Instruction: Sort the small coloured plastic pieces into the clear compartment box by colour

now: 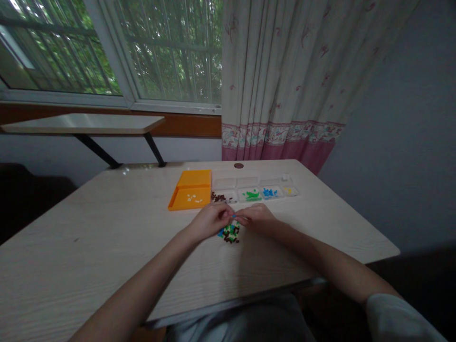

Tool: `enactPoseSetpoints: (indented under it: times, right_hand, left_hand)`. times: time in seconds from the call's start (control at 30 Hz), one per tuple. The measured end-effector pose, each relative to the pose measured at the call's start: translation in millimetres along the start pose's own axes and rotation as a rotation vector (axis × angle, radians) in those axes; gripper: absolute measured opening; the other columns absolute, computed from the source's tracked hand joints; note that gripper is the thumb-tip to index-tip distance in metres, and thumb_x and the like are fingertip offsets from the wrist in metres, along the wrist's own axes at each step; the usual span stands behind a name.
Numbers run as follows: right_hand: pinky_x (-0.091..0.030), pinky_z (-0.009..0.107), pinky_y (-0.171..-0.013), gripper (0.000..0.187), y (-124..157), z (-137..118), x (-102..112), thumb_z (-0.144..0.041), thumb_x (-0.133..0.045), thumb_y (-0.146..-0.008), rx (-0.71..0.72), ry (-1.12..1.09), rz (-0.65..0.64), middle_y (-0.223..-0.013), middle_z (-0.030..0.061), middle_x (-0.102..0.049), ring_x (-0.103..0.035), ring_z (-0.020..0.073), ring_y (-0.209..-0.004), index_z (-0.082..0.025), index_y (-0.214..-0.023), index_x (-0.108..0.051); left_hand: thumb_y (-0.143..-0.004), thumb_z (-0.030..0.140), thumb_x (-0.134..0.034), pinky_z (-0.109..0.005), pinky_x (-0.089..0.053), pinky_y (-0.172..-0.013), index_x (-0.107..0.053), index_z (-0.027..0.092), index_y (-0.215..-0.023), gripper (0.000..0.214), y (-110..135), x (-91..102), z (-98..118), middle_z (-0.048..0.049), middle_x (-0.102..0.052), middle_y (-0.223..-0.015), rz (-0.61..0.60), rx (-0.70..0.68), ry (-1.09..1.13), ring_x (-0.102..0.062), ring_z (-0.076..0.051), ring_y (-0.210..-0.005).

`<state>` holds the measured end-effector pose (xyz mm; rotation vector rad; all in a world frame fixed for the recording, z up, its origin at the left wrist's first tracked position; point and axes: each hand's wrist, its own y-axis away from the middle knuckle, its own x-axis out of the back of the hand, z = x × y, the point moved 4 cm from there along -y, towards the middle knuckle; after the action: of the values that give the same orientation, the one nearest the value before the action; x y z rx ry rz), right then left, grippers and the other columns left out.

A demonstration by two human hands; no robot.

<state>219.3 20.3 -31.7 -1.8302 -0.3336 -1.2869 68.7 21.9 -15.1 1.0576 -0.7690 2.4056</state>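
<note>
My left hand [213, 220] and my right hand [257, 217] meet over the middle of the table, fingertips pinched close together. Between them shows a tiny blue piece [234, 216]; which fingers bear it is hard to see, but both hands seem to grip it. Right below lies a small pile of green, blue and dark brown pieces [231, 232], partly behind my left fingers. Beyond my hands, clear compartment boxes [238, 194] hold dark brown pieces [219, 196], green pieces [252, 194], blue pieces [270, 192] and a few yellow pieces [289, 190].
An open orange case [194, 178] with several white pieces [192, 197] stands left of the clear boxes. A raised shelf [85, 122] on black legs is at the back left. Behind the table [107, 228] are a window and a curtain [278, 85].
</note>
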Motion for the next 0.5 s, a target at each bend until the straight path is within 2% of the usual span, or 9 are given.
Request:
enactPoseSetpoints:
  times: [0.17,0.27,0.37,0.5]
  right_hand:
    - [-0.038,0.017,-0.057,0.022,0.3,1.4,3.3,-0.035,-0.048,-0.082,0.038,0.003,0.124,-0.070,-0.0025,-0.069,-0.060,0.0076,-0.056,-0.024,-0.086,-0.067]
    - [-0.038,0.018,-0.056,0.021,0.1,1.6,3.2,-0.032,-0.048,-0.080,0.080,0.024,0.129,-0.066,-0.0024,-0.069,-0.058,0.0073,-0.053,-0.023,-0.082,-0.067]
    - [-0.039,0.018,-0.057,0.022,-0.5,8.0,6.2,-0.031,-0.047,-0.081,0.057,0.023,0.105,-0.063,-0.0006,-0.068,-0.059,0.0084,-0.055,-0.022,-0.079,-0.067]
    - [-0.042,0.019,-0.063,0.027,-0.2,23.3,19.1,-0.034,-0.044,-0.083,-0.052,-0.010,0.126,-0.073,0.0024,-0.069,-0.062,0.0113,-0.065,-0.021,-0.084,-0.067]
  left_hand:
    - [-0.072,0.015,-0.050,-0.018,-0.035,-0.055,-0.060,0.015,-0.077,0.011,-0.6,0.7,4.7,0.0013,-0.053,-0.064,0.004,-0.003,0.025,-0.047,-0.009,-0.061]
    - [-0.073,0.017,-0.050,-0.018,-0.035,-0.054,-0.059,0.014,-0.078,0.011,-0.8,-1.6,3.1,0.0015,-0.051,-0.064,-0.019,0.007,0.064,-0.047,-0.009,-0.060]
    - [-0.076,0.019,-0.047,-0.017,-0.035,-0.052,-0.056,0.014,-0.088,0.015,-0.9,-3.9,-2.7,0.0022,-0.050,-0.065,-0.038,0.033,0.125,-0.045,-0.008,-0.057]
    - [-0.078,0.012,-0.042,-0.023,-0.041,-0.071,-0.060,0.016,-0.090,0.022,0.2,-4.8,-2.9,-0.0033,-0.055,-0.081,-0.109,-0.055,0.015,-0.051,-0.013,-0.077]
